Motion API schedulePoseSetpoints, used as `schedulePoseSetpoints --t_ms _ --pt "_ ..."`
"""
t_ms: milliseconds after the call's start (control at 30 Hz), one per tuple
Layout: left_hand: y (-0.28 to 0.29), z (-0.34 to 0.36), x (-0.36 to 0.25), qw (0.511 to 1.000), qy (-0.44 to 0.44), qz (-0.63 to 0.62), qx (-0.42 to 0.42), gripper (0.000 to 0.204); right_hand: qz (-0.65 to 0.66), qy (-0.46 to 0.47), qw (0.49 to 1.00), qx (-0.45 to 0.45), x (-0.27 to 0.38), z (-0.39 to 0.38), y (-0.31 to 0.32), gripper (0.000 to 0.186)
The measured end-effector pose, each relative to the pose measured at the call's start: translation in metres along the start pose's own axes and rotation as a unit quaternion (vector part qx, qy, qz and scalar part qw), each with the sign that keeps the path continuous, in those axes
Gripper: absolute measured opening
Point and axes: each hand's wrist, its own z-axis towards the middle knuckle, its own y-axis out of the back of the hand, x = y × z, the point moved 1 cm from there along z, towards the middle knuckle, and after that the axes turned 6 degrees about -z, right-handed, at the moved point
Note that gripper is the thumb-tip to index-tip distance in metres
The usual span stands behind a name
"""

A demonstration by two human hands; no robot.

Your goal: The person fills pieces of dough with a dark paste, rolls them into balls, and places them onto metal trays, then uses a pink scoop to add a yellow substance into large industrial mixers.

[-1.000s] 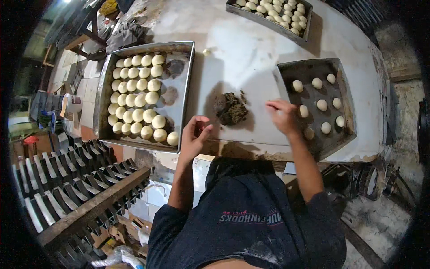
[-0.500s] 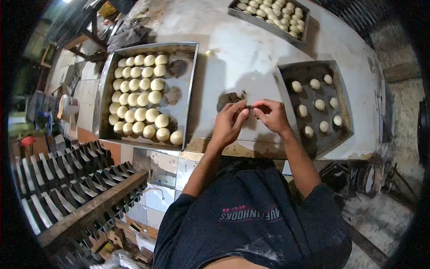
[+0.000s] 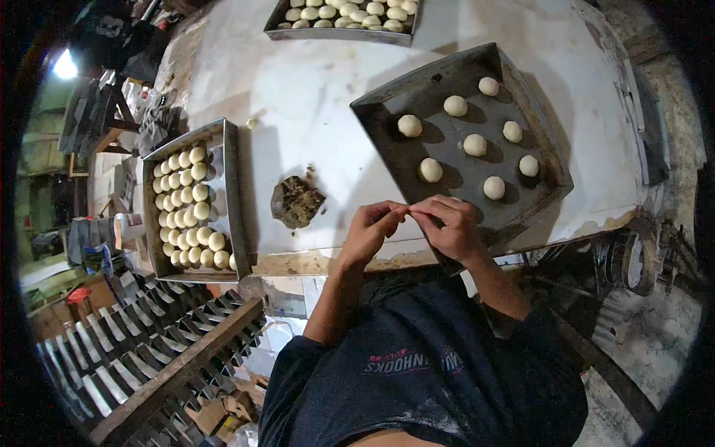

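My left hand (image 3: 375, 232) and my right hand (image 3: 451, 229) meet at the fingertips, both pinched. Anything between the fingertips is too small to make out. The hands are above the table's near edge, and the right one overlaps the near left side of a dark metal tray (image 3: 417, 78). Several pale, round dough balls (image 3: 474, 144) sit spaced apart in that tray. To the left of my hands, a crumbly brown mound (image 3: 298, 201) lies on the table, with loose crumbs beside it.
A second metal tray (image 3: 232, 175) on the left holds rows of dough balls (image 3: 199, 192). Another filled tray (image 3: 339, 34) stands at the far side of the white table (image 3: 313, 89). A rack of metal slats (image 3: 141, 343) is at the lower left.
The view has turned to the right. My hands have shifted from close by the brown mound to the edge of the right tray, fingertips still together.
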Motion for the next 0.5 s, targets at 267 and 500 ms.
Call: schedulePoseSetpoints --t_ms 267,500 --pt "0.033 0.001 0.03 0.855 -0.152 0.42 -0.264 0.043 -0.152 -0.173 0.967 0.107 -0.109 -0.014 0.028 0.03" --pt "0.04 -0.065 0.039 0.852 -0.209 0.351 -0.329 0.034 -0.187 -0.128 0.945 0.238 -0.12 -0.035 0.019 0.061"
